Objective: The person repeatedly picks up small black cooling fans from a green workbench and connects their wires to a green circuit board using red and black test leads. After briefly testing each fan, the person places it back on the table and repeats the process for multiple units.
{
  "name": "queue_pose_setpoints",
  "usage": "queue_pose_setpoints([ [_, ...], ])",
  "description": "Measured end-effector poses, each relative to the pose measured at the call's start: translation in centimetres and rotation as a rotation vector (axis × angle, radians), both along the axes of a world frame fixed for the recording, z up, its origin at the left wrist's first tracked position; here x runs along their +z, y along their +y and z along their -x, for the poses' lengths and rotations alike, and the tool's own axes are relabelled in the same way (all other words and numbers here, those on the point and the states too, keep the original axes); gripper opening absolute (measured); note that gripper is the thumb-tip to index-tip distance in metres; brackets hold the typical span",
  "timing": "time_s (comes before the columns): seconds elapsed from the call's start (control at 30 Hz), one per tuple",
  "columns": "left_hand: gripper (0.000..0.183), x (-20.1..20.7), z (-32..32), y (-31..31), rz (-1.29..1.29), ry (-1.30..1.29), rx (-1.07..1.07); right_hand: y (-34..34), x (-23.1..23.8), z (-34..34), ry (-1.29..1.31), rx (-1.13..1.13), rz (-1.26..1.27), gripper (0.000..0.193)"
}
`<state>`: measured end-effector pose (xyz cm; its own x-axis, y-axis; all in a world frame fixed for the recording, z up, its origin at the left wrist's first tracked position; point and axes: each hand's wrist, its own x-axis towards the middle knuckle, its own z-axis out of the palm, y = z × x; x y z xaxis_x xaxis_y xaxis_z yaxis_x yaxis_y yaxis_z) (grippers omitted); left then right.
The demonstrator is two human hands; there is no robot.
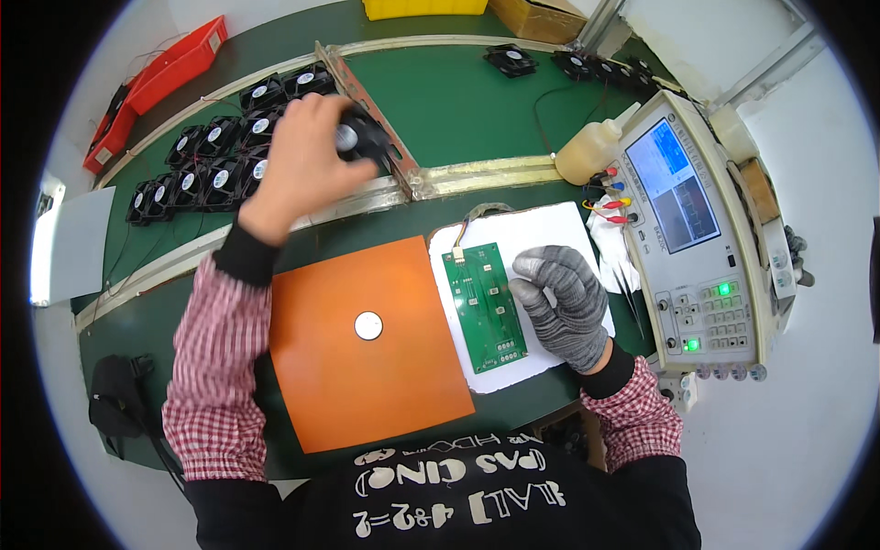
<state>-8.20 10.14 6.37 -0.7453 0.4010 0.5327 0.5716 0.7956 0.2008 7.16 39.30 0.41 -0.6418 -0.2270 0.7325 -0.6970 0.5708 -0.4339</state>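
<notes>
Left hand (312, 154), fingers and thumb part-spread, grips black fan (368, 136) by edges, likely for steadiness; fan at twelve o'clock from orange mat (367, 394). Gloved right hand (566, 301) half-curled (contents hidden), at three o'clock from green board (482, 316). White pad (550, 231) beneath board, presumably cushioning.

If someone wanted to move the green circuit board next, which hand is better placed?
Probably the right hand: it is beside the green circuit board, seemingly empty. The left hand is farther away, apparently holding a black fan.
</notes>
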Motion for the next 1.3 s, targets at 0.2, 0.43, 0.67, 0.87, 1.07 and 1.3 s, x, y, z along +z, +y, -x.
queue_pose_setpoints([
  [0.2,0.064,0.8,-17.6,2.3,0.200,-0.132,-0.836,-4.2,2.3,-1.6,-0.040,0.407,-0.085,0.061],
  [0.43,0.075,3.5,-14.8,-5.9,0.296,0.388,0.109,0.8,2.8,0.1,-0.030,-0.137,-0.553,0.019],
  [0.67,0.091,-1.0,-16.9,-2.6,-0.213,-0.057,-0.148,0.0,0.0,0.6,-0.601,0.084,0.078,0.014],
  [0.87,0.101,-3.1,-17.2,-0.4,-0.047,-0.362,-0.296,-0.3,-0.5,0.8,-0.464,0.099,-0.033,0.013],
  [1.07,0.075,-1.8,-18.5,-0.6,0.147,-0.037,-0.255,-0.2,-0.6,1.2,-0.421,0.158,-0.071,0.013],
  [1.3,0.040,1.6,-25.9,-4.2,-0.690,-0.119,-0.614,0.0,-0.9,1.3,-0.418,0.173,-0.039,0.015],
])
